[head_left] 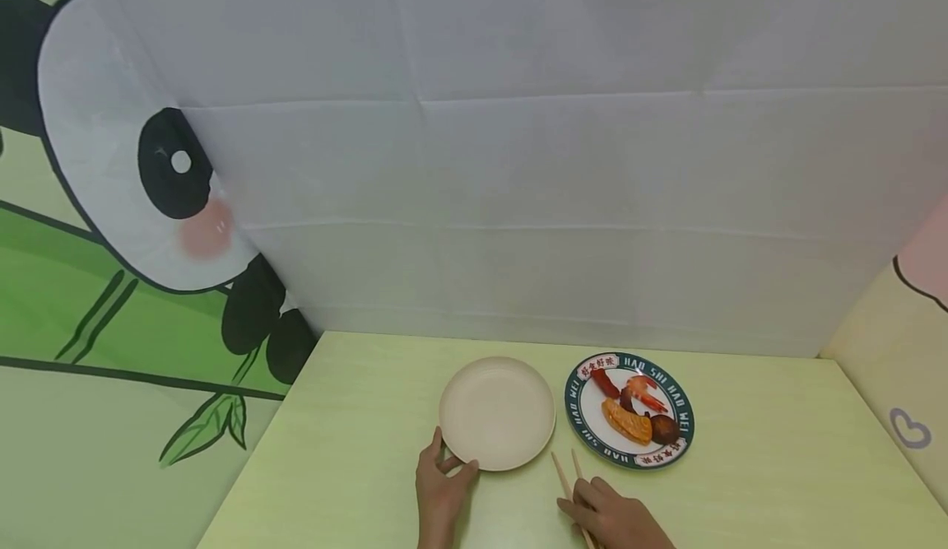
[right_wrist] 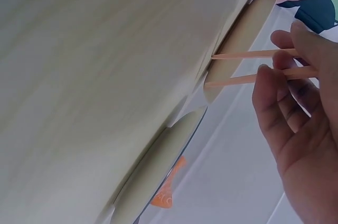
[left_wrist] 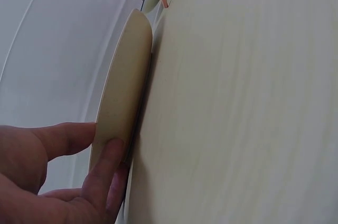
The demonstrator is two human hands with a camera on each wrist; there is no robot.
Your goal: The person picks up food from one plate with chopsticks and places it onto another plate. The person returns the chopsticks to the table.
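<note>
A plain beige plate (head_left: pixel 498 413) lies on the table, and my left hand (head_left: pixel 443 491) holds its near-left edge. In the left wrist view the thumb touches the plate's rim (left_wrist: pixel 124 76) while the fingers curl against its outer side. To the right, my right hand (head_left: pixel 615 520) grips a pair of wooden chopsticks (head_left: pixel 561 475), tips apart and pointing forward between the two plates. The right wrist view shows the chopsticks (right_wrist: pixel 237 81) between thumb and fingers. A green-rimmed plate (head_left: pixel 574 407) stands beyond that hand, bearing a shrimp (head_left: pixel 650 398), a ridged orange-brown piece (head_left: pixel 625 422) and a mushroom-like brown piece (head_left: pixel 664 430).
A red piece (head_left: pixel 604 382) also lies on the green-rimmed plate. The pale yellow table (head_left: pixel 778 450) ends at a white cloth backdrop (head_left: pixel 533 179). A panda picture (head_left: pixel 96 162) covers the left wall, and a cream wall (head_left: pixel 881 376) bounds the right side.
</note>
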